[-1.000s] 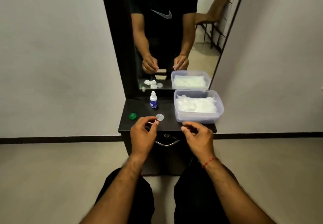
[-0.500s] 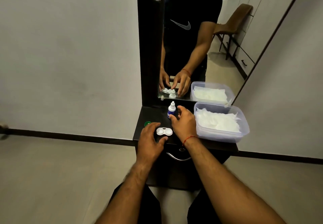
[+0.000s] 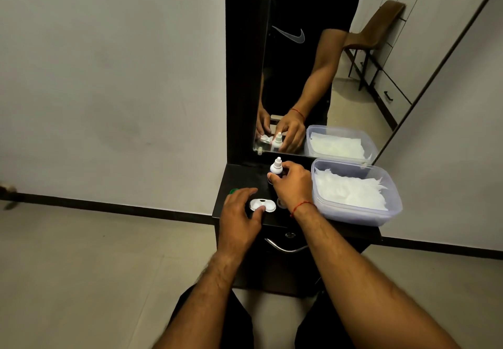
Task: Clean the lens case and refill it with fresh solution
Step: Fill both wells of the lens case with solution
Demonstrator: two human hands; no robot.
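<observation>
Against the pale wall [image 3: 109,76] at the far side stands a tall dark-framed mirror [image 3: 313,62], and below it a small dark bench [image 3: 239,177] juts toward the viewer, with a metal drawer handle [image 3: 285,248] on its near face. On the right part of the bench sits a clear plastic tub [image 3: 392,212] holding crumpled white tissues [image 3: 351,190]. Both bare forearms reach in from the near edge. The left hand [image 3: 239,212] lies low on the near-left part of the bench, its fingers [image 3: 245,192] loosely spread and curved around the left end of the lens case [image 3: 265,204]; the thumb tip touches the near edge of the case and the index finger arches past its far-left side, so the hand steadies the case without lifting it. The white case lies flat on the bench with both wells showing, between the two hands. The right hand [image 3: 292,185], with a red thread [image 3: 300,207] at its wrist, is closed around the body of the solution bottle [image 3: 277,166], which stands upright toward the far side of the bench, just beyond the case; only its white shoulder and nozzle show above the thumb and fingertips. A green cap [image 3: 233,191] peeks out at the far side of the left hand, and a small pale cap [image 3: 280,203] lies just right of the case, partly hidden under the right wrist.
</observation>
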